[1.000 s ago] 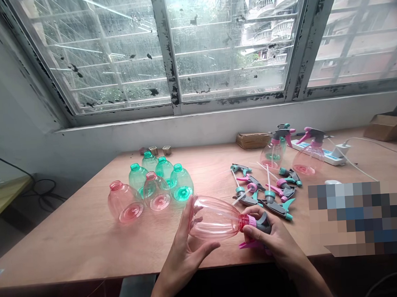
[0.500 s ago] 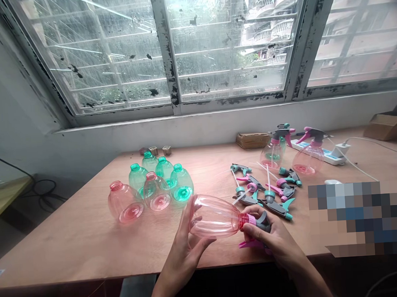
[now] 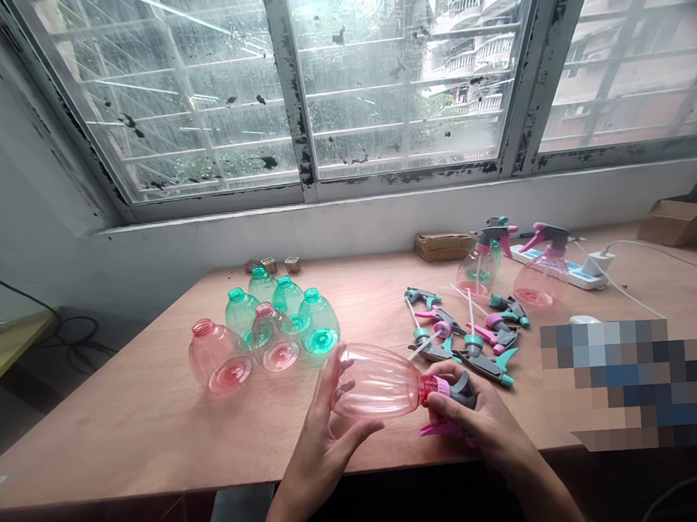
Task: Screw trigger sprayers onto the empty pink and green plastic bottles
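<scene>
A clear pink spray bottle point(image 3: 376, 381) lies sideways in the air over the table's front edge, its base to the left. My left hand point(image 3: 327, 435) cups the base, with the fingers behind it and the thumb stretched along the lower side. At the neck, my right hand point(image 3: 482, 422) is closed round the grey and pink spray head point(image 3: 462, 388), whose pink trigger points down. The head's pink collar meets the bottle's red threaded neck. Just beyond my right hand lie several loose spray heads point(image 3: 475, 355) with white tubes.
Several open bottles stand at the left, such as a pink one point(image 3: 218, 352) and a green one point(image 3: 320, 326). Bottles with heads fitted point(image 3: 541, 277) stand at the back right near a power strip point(image 3: 586, 278). A brown box point(image 3: 442, 246) sits by the wall. A blurred patch covers the right front.
My left thumb and fingers have shifted slightly on the bottle's base. The bottle and my right hand are almost unmoved.
</scene>
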### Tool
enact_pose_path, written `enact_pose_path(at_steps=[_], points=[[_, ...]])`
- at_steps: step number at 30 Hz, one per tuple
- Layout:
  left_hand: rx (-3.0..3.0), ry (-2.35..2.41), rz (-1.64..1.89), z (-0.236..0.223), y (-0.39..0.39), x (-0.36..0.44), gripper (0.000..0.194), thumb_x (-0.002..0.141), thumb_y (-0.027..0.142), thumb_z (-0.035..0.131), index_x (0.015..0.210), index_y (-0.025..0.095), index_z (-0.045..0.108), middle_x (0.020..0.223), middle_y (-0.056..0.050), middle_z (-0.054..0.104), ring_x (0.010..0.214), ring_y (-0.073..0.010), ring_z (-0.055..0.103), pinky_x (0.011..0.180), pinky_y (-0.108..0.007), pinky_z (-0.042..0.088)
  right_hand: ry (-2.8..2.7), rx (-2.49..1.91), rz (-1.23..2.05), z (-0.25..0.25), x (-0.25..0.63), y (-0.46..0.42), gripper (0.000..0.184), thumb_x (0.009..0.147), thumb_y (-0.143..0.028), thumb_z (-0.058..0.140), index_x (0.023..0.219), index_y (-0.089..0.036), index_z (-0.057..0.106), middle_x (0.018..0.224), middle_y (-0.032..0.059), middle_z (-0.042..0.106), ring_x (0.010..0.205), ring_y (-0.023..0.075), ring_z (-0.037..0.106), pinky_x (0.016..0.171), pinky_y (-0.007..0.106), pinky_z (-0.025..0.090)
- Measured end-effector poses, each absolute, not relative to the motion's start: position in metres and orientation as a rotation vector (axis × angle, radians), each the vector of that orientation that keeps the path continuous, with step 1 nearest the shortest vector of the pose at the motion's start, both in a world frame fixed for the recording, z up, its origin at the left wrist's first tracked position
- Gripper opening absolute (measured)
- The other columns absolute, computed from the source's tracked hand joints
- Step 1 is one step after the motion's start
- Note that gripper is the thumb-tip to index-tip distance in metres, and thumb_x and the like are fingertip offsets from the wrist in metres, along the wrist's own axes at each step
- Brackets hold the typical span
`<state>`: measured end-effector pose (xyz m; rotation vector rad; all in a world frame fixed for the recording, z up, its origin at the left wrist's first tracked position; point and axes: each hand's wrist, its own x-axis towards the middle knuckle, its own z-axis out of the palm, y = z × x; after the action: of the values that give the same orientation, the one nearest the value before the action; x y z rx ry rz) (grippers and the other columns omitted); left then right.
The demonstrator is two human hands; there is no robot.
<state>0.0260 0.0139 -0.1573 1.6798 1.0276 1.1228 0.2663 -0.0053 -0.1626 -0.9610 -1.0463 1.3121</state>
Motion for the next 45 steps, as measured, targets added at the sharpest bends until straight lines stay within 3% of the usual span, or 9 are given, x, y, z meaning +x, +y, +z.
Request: enact_pose_path(at_steps=[4, 10, 15, 23, 27, 30, 34, 39, 45], points=[[1.706, 1.021, 1.163, -0.157, 0.014, 0.028, 0.083, 0.092, 0.042, 0.073, 0.161, 0.046, 0.026, 0.17, -0.003, 0.032, 0.142, -0.0338, 0.052, 0.119, -0.051, 0.043, -1.057, -0.954, 1.306, -0.165, 0.268, -0.004, 0.046, 0.076, -0.05, 0.089, 0.103, -0.02, 0.067, 0.064, -0.0043, 0.065, 0.061, 0.0151, 0.06, 0.064, 0.032, 0.066], [1.615, 1.026, 1.135, -0.151, 0.01, 0.029, 0.1, 0.083, 0.045, 0.082, 0.163, 0.041, 0.022, 0.173, -0.006, 0.027, 0.146, -0.037, 0.046, 0.121, -0.051, 0.041, -1.081, -0.974, 1.296, -0.163, 0.267, -0.005, 0.042, 0.073, -0.048, 0.092, 0.098, -0.022, 0.069, 0.07, -0.0032, 0.069, 0.062, 0.0164, 0.066, 0.059, 0.026, 0.061], [1.581, 1.028, 1.116, -0.151, 0.011, 0.028, 0.096, 0.084, 0.047, 0.081, 0.163, 0.034, 0.028, 0.167, -0.01, 0.038, 0.148, -0.0383, 0.045, 0.121, -0.051, 0.04, -1.081, -0.974, 1.301, -0.161, 0.266, -0.006, 0.042, 0.074, -0.048, 0.091, 0.097, -0.022, 0.069, 0.071, -0.0031, 0.07, 0.063, 0.0164, 0.066, 0.06, 0.026, 0.061], [1.72, 1.004, 1.138, -0.157, 0.012, 0.024, 0.086, 0.091, 0.038, 0.075, 0.16, 0.048, 0.025, 0.173, -0.001, 0.025, 0.154, -0.033, 0.036, 0.126, -0.05, 0.033, -1.055, -0.953, 1.307, -0.164, 0.267, -0.005, 0.045, 0.077, -0.049, 0.09, 0.102, -0.02, 0.067, 0.065, -0.0034, 0.065, 0.063, 0.0166, 0.061, 0.067, 0.036, 0.066], [1.728, 1.008, 1.142, -0.153, 0.01, 0.027, 0.091, 0.09, 0.039, 0.077, 0.162, 0.046, 0.023, 0.173, -0.001, 0.025, 0.157, -0.0333, 0.029, 0.127, -0.05, 0.031, -1.078, -0.983, 1.294, -0.162, 0.267, -0.005, 0.044, 0.076, -0.049, 0.09, 0.101, -0.021, 0.067, 0.067, -0.0032, 0.067, 0.063, 0.0171, 0.064, 0.063, 0.03, 0.063], [1.681, 1.012, 1.129, -0.148, 0.008, 0.029, 0.099, 0.085, 0.042, 0.081, 0.164, 0.04, 0.021, 0.174, -0.005, 0.024, 0.154, -0.0361, 0.034, 0.127, -0.051, 0.031, -1.128, -1.003, 1.282, -0.162, 0.268, -0.005, 0.041, 0.077, -0.048, 0.088, 0.099, -0.02, 0.067, 0.07, -0.0023, 0.07, 0.062, 0.0179, 0.067, 0.061, 0.029, 0.061], [1.621, 1.007, 1.122, -0.148, 0.01, 0.027, 0.089, 0.09, 0.045, 0.075, 0.163, 0.035, 0.025, 0.173, -0.007, 0.026, 0.152, -0.0363, 0.039, 0.127, -0.052, 0.032, -1.15, -1.019, 1.314, -0.162, 0.269, -0.005, 0.041, 0.078, -0.049, 0.087, 0.101, -0.021, 0.066, 0.073, -0.0023, 0.071, 0.061, 0.0191, 0.071, 0.061, 0.03, 0.061], [1.641, 1.024, 1.092, -0.153, 0.012, 0.026, 0.089, 0.089, 0.042, 0.077, 0.162, 0.04, 0.026, 0.175, -0.005, 0.021, 0.149, -0.0364, 0.044, 0.124, -0.051, 0.036, -1.156, -1.028, 1.297, -0.162, 0.27, -0.005, 0.043, 0.079, -0.051, 0.086, 0.102, -0.021, 0.066, 0.069, -0.0028, 0.071, 0.062, 0.0192, 0.07, 0.062, 0.029, 0.058], [1.764, 1.026, 1.153, -0.152, 0.013, 0.027, 0.079, 0.093, 0.037, 0.074, 0.159, 0.044, 0.031, 0.174, 0.0, 0.025, 0.159, -0.0284, 0.025, 0.132, -0.047, 0.019, -1.175, -1.033, 1.24, -0.166, 0.271, -0.003, 0.044, 0.081, -0.052, 0.084, 0.106, -0.02, 0.066, 0.07, -0.0008, 0.073, 0.063, 0.018, 0.066, 0.064, 0.029, 0.055]])
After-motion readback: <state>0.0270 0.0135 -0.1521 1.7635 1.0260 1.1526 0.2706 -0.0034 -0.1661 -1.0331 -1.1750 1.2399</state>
